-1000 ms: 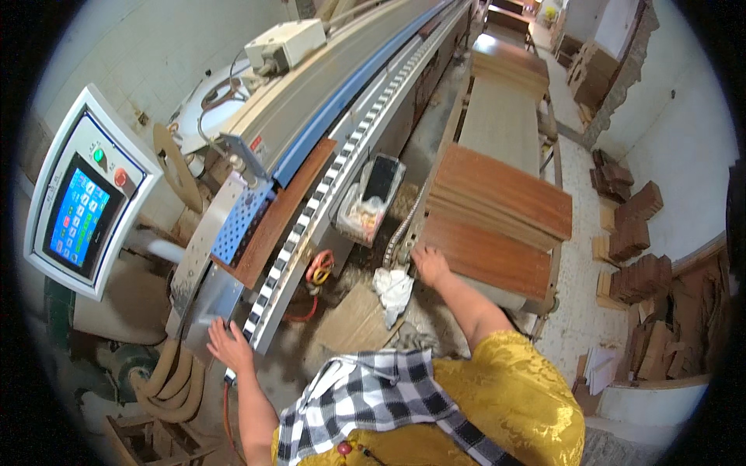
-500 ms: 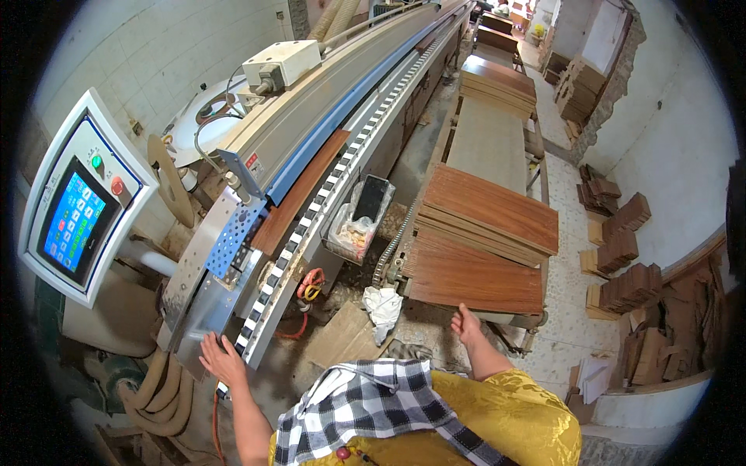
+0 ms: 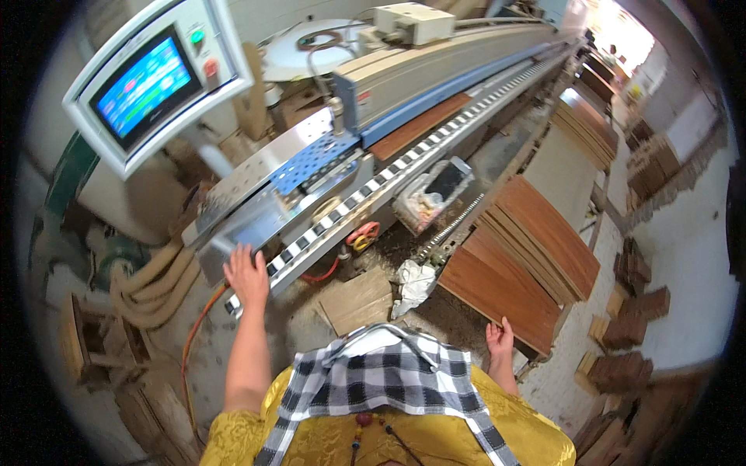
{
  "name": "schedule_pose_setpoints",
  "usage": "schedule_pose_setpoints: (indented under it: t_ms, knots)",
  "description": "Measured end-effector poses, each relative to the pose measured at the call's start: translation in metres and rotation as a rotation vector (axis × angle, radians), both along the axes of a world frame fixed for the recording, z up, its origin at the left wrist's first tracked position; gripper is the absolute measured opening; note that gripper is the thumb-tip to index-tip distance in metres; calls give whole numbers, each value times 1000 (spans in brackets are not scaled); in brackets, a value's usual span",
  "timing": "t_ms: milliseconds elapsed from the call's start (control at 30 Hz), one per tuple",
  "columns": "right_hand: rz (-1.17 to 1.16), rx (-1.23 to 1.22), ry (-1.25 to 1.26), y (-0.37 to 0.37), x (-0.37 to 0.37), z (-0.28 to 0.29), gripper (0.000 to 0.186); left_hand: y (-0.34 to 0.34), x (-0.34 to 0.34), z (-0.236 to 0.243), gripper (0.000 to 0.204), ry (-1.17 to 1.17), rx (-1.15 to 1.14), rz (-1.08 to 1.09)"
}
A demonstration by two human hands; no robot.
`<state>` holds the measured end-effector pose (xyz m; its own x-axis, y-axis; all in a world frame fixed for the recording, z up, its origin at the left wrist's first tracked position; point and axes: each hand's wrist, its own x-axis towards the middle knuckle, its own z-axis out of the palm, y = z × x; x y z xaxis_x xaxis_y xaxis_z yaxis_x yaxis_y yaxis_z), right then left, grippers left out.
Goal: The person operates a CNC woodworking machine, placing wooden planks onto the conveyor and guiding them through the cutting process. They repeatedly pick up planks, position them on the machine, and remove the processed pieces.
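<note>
My left hand (image 3: 247, 276) rests with spread fingers on the near end of the long machine's metal bed, beside the black-and-white conveyor track (image 3: 334, 220); it holds nothing. At the near edge of a reddish-brown wood-grain board (image 3: 497, 299), my right hand (image 3: 500, 342) has its fingers stretched upward, the fingertips at the board's edge. Whether they press on it is hard to tell. That board lies foremost on a stand, in front of a fanned stack of similar boards (image 3: 548, 233). Another brown strip of board (image 3: 420, 128) lies in the machine, along the blue guard.
A control panel (image 3: 148, 85) with a lit screen stands at the upper left. A clear bin (image 3: 427, 198) hangs beside the track with a dark phone-like object on top. White cloth (image 3: 413, 287) and a flat panel (image 3: 357, 299) lie low between machine and stand. Small board stacks (image 3: 622, 373) line the right wall.
The view has swung left, so the machine and boards appear farther right. My right hand has come up to the near board's edge. My left hand stays at the machine's end.
</note>
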<state>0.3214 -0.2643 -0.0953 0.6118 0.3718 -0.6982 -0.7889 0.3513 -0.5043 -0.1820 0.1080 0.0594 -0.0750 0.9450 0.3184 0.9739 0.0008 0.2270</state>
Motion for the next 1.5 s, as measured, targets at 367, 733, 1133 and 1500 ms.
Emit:
schedule_pose_setpoints:
  t_ms: [367, 733, 1133, 1500]
  knots:
    - [613, 256, -140, 120, -92, 100, 8, -19, -10, 3, 42, -378, 70, -180]
    - [1249, 261, -83, 291, -254, 133, 11, -111, -30, 46, 65, -45, -70, -436]
    - [1508, 390, -194, 301, -272, 150, 43, -65, -90, 14, 58, -48, -34, -86]
    - [1467, -383, -807, 110, -100, -71, 22, -28, -92, 15, 61, -132, -92, -24]
